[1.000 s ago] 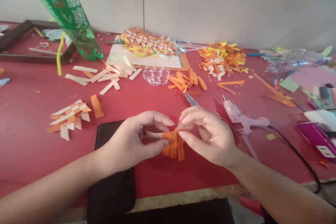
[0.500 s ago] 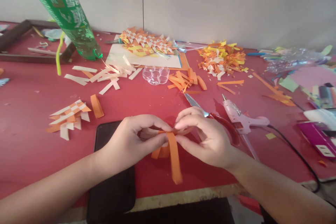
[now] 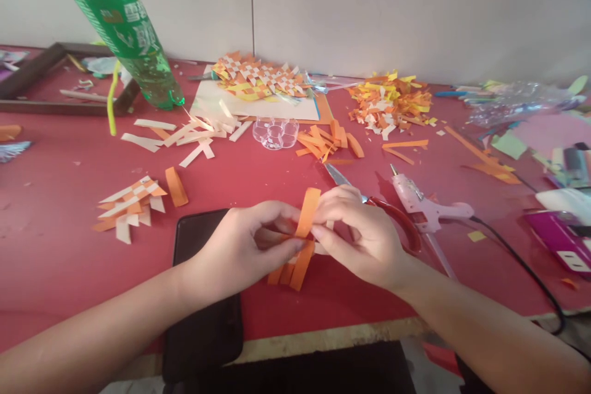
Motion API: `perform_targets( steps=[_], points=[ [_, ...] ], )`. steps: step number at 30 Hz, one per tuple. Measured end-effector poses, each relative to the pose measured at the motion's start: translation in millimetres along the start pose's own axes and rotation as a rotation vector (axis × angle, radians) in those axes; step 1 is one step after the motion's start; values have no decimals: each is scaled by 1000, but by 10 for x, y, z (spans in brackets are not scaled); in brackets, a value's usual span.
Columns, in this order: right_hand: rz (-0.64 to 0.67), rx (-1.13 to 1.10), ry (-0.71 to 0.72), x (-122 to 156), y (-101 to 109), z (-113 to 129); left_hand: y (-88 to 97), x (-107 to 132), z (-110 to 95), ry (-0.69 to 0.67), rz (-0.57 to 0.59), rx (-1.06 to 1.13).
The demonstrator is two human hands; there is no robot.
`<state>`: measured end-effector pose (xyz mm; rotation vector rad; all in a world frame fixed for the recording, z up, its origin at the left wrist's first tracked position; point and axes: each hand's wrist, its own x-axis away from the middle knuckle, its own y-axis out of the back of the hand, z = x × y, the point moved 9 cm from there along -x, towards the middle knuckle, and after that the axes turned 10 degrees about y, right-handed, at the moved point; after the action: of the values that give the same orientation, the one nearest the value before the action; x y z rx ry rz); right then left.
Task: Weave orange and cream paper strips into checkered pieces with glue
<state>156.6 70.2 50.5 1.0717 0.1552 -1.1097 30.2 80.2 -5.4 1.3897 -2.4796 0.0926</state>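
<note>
Both my hands meet over the front of the red table, pinching a small weave of orange and cream paper strips [image 3: 302,268]. My left hand [image 3: 252,243] is closed on its left side, thumb in front and fingers behind. On the right, my right hand [image 3: 357,234] closes thumb and fingers at the strips' edge. One orange strip [image 3: 309,212] stands up between the hands, while several orange ends hang below. Fingers hide much of the weave. Left of them lie a partly woven orange and cream piece [image 3: 132,203] and a single folded orange strip [image 3: 176,187].
A black phone [image 3: 203,320] lies under my left forearm. Scissors [image 3: 392,215] and a pink glue gun [image 3: 427,206] lie to the right. Behind are cream strips [image 3: 203,135], orange strips [image 3: 325,141], a clear palette [image 3: 276,133], a scrap pile [image 3: 390,101] and a leaning green bottle [image 3: 124,31].
The orange strip that hung down in front of my fingers now points up between the hands. Both hands keep their pinch in nearly the same place. The view has shifted slightly.
</note>
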Motion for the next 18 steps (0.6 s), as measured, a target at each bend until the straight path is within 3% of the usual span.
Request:
perform_targets(
  steps=[5,10,12,16,18],
  points=[
    [-26,-139,-170,112,-6,-174,82,-9,-22,-42,-40,79],
    [-158,-277,-216,151,86,-196,242,64,-106,-166,-256,-51],
    [-201,-139,-83,105,187,-73,281,140,-191,-254,-336,-158],
    [-190,233,320,81,268,307,296,287,-384,-445,-441,-352],
    [-176,252,362,106,278,342,283,341,-462,-548,-444,-359]
  ],
)
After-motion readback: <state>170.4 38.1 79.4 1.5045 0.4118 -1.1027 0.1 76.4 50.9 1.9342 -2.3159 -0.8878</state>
